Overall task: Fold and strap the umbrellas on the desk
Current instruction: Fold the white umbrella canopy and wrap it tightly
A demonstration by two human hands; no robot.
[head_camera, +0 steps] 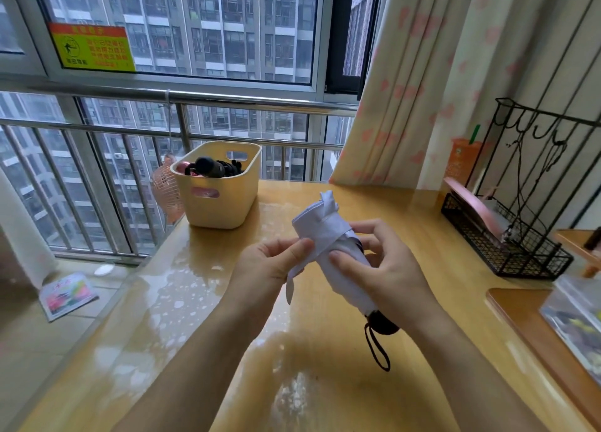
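Dark handle (382,324) lay nearest, low right. The white umbrella (325,233) was held above the desk (227,334), its long axis running up to far left. The right hand (387,269) was wrapped round mid-barrel. The left hand (270,262) pinched canopy fabric on the left side. A white tab (289,290), likely the strap, hung just below the left hand, so that hand was judged nearer.

I see a white umbrella (325,229), collapsed and loosely rolled, slanting above the table (325,383), its dark handle (382,325) and wrist loop (377,350) nearest me. A black umbrella (209,166) lies in the basket (221,210).
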